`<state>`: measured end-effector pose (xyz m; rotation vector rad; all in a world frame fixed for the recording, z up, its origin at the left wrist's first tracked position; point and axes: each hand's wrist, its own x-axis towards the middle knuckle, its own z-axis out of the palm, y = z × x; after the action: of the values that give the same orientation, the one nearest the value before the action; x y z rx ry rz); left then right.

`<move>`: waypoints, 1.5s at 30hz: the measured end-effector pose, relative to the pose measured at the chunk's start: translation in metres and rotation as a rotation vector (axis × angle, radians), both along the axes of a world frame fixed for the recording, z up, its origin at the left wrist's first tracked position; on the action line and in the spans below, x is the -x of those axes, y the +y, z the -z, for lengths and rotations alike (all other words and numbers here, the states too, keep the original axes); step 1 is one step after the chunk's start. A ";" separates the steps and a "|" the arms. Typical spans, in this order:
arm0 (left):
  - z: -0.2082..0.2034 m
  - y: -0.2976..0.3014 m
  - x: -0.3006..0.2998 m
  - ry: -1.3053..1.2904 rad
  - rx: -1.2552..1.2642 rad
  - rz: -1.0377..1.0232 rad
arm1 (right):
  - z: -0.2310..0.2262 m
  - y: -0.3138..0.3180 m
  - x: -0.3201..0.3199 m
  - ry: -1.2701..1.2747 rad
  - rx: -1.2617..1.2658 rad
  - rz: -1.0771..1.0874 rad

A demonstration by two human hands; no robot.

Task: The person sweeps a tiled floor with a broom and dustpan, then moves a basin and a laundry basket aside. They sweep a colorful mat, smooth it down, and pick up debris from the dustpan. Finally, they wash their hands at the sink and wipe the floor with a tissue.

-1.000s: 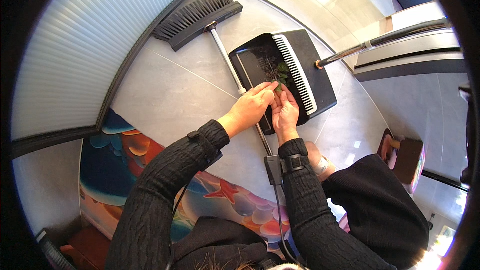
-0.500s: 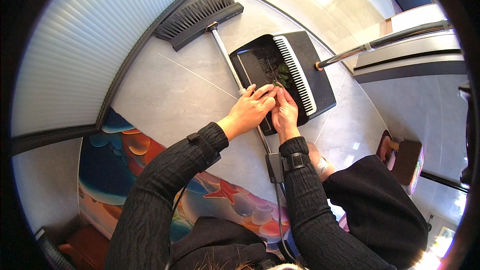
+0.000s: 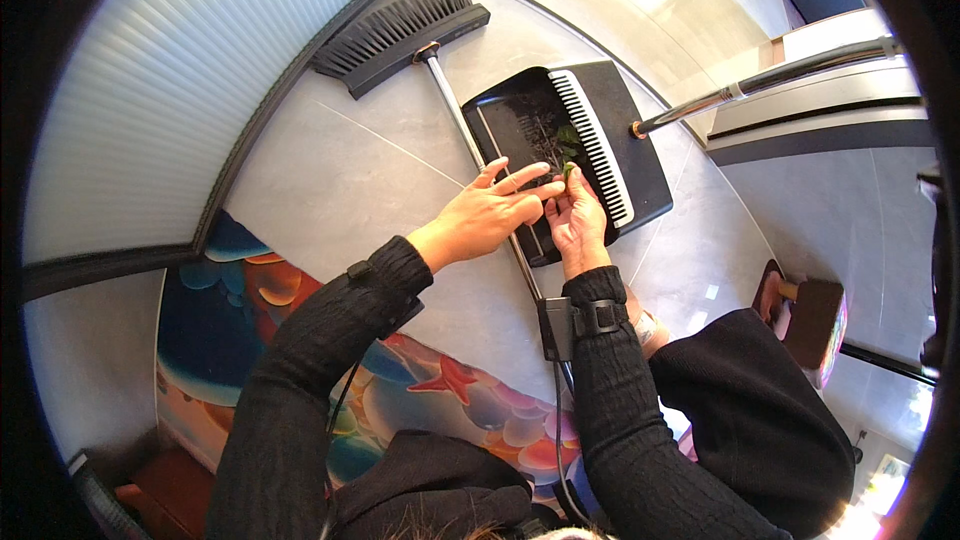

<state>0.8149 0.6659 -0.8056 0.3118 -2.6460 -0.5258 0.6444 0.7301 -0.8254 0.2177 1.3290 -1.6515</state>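
Over the near end of a black dustpan [image 3: 510, 100], my two hands meet at the fingertips. My right hand [image 3: 580, 225] is closed, with a small green leaf [image 3: 569, 171] pinched between thumb and fingers. My left hand [image 3: 480, 212] reaches in from the left, its fingers spread and stretched toward the right fingertips; whether they touch the leaf is unclear. More green leaves [image 3: 568, 140] and dark debris [image 3: 537, 135] lie in the pan. A white toothed strip [image 3: 597, 145] runs along its right side. The broom's metal handle [image 3: 455, 112] passes beneath my left fingers.
The broom head [image 3: 400, 38] with dark bristles lies at the upper left, by a ribbed glass panel [image 3: 200, 90]. The dustpan's metal handle [image 3: 760, 90] extends to the right. A colourful mat [image 3: 430, 400] covers the near floor. A brown block-shaped object [image 3: 815, 325] is at right.
My left hand has shifted slightly left and its fingers have spread. My right hand has moved a little right, and the leaf at its fingertips now shows more plainly.
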 end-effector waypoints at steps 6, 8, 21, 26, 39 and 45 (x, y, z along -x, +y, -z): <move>-0.010 -0.001 -0.007 0.355 -1.229 0.084 | -0.005 -0.003 -0.002 0.026 -0.038 0.120; -0.009 -0.002 -0.007 0.400 -1.639 0.063 | -0.004 -0.003 -0.005 0.027 -0.054 0.169; -0.003 -0.007 -0.001 0.628 -2.286 0.161 | -0.049 0.033 0.005 0.660 -0.007 -0.206; -0.001 -0.006 0.004 0.619 -2.283 0.173 | -0.056 0.032 0.033 1.045 -0.092 -0.034; -0.001 0.011 0.029 0.306 -2.011 -0.041 | -0.063 -0.016 0.041 1.425 -0.346 -0.205; 0.010 0.007 0.025 0.344 -1.930 -0.168 | -0.056 0.036 -0.011 1.331 -0.195 -0.382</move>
<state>0.7898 0.6728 -0.8157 0.7785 -0.9461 -2.5009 0.6550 0.7657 -0.7694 -1.1498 2.2746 -1.2650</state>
